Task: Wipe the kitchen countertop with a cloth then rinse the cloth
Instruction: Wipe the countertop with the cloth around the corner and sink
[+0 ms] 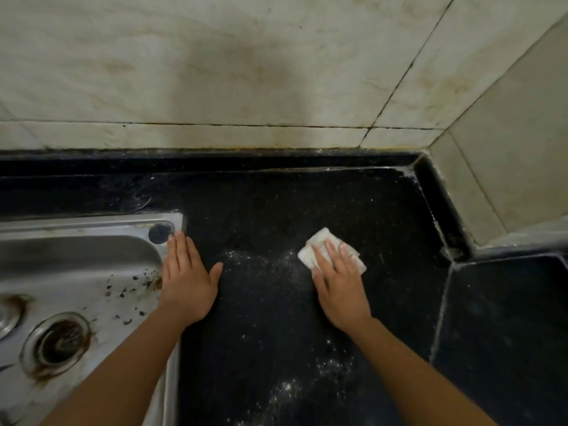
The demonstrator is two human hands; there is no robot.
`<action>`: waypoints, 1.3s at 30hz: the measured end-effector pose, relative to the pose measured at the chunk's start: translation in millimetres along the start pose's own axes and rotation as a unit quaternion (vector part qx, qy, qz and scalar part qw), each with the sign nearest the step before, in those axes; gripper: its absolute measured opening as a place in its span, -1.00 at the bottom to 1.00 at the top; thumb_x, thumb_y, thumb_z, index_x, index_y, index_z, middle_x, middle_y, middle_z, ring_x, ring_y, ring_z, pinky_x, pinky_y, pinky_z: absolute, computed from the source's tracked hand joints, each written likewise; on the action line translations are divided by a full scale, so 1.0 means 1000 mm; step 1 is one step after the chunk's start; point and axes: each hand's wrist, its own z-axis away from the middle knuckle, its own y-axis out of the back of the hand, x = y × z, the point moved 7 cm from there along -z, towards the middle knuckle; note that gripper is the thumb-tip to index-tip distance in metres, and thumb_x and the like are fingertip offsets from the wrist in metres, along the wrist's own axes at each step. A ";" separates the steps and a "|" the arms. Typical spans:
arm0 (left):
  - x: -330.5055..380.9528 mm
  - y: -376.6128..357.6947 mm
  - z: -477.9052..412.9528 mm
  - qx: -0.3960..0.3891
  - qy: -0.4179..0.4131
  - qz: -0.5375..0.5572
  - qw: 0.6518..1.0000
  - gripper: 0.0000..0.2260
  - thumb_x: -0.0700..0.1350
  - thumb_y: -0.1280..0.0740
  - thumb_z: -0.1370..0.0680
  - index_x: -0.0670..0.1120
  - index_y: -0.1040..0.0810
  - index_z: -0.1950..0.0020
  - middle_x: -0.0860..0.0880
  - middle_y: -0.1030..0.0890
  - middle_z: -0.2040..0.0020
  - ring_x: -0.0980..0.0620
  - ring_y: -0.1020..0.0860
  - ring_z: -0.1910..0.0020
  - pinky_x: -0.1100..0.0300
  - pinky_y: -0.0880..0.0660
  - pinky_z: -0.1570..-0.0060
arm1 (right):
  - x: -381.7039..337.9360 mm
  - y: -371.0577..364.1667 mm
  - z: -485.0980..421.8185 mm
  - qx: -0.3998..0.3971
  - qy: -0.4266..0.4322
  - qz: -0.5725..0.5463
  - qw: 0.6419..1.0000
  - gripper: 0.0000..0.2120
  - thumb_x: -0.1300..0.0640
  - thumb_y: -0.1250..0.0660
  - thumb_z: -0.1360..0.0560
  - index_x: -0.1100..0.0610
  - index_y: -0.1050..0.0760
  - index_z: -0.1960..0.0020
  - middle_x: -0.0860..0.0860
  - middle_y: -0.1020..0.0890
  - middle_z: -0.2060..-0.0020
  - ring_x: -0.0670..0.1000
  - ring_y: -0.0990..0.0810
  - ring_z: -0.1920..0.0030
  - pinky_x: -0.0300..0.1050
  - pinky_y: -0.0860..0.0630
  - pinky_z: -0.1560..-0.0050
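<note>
A small white cloth (319,245) lies folded on the black speckled countertop (270,216), right of centre. My right hand (338,284) presses flat on the cloth with straight fingers, covering its near half. My left hand (184,278) rests flat, fingers straight, on the right edge of the steel sink (92,241), its thumb spread over the countertop. White powdery specks (261,265) are scattered on the counter between my hands and nearer to me.
The sink holds dark debris and a rusty drain (58,339); a dark round plug (159,232) sits at its back corner. Stained tiled walls (246,72) bound the counter at the back and right. A second black slab (507,333) adjoins at the right.
</note>
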 end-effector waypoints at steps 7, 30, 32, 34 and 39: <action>0.000 0.000 0.012 0.023 -0.025 0.024 0.999 -0.32 0.18 0.08 -0.61 -0.26 0.19 -0.53 -0.18 0.27 -0.54 -0.09 0.28 -0.51 0.06 0.26 -0.46 | -0.006 -0.032 0.098 -0.083 0.084 0.014 0.993 -0.54 -0.22 0.25 -0.59 -0.33 0.22 -0.47 -0.17 0.13 -0.54 -0.06 0.27 -0.52 -0.03 0.17 -0.50; -0.021 -0.026 0.080 0.128 -0.053 0.032 0.990 -0.37 0.13 0.04 -0.59 -0.25 -0.01 -0.53 -0.18 -0.04 -0.55 -0.07 0.04 -0.53 0.04 0.08 -0.48 | 0.031 0.023 -0.015 -0.042 -0.029 0.044 0.998 -0.52 0.03 0.07 -0.67 0.04 0.07 -0.55 -0.04 0.13 -0.52 0.15 0.20 -0.53 -0.05 0.26 -0.47; -0.021 -0.026 0.080 0.127 -0.058 0.031 0.990 -0.38 0.11 0.03 -0.60 -0.27 -0.02 -0.53 -0.20 -0.05 -0.55 -0.10 0.02 -0.53 0.04 0.08 -0.48 | 0.033 0.012 0.023 -0.028 -0.013 0.023 0.999 -0.50 -0.02 0.06 -0.65 0.05 0.03 -0.55 0.05 0.06 -0.54 0.13 0.17 -0.54 -0.10 0.27 -0.46; -0.020 -0.025 0.082 0.127 -0.060 0.032 0.990 -0.41 0.09 0.02 -0.63 -0.28 -0.02 -0.53 -0.21 -0.05 -0.55 -0.12 0.02 -0.53 0.03 0.07 -0.49 | 0.032 -0.004 0.063 -0.055 0.002 0.021 0.998 -0.44 -0.16 0.18 -0.59 -0.01 0.14 -0.54 0.05 0.10 -0.54 0.07 0.24 -0.53 -0.17 0.33 -0.44; -0.019 -0.024 0.082 0.118 -0.056 0.034 0.991 -0.39 0.07 -0.02 -0.60 -0.29 -0.01 -0.53 -0.23 -0.03 -0.54 -0.14 0.02 -0.53 0.03 0.08 -0.48 | 0.024 -0.027 0.135 -0.108 0.054 0.026 0.992 -0.48 -0.28 0.38 -0.54 -0.24 0.26 -0.48 -0.13 0.25 -0.52 -0.05 0.33 -0.51 -0.13 0.31 -0.49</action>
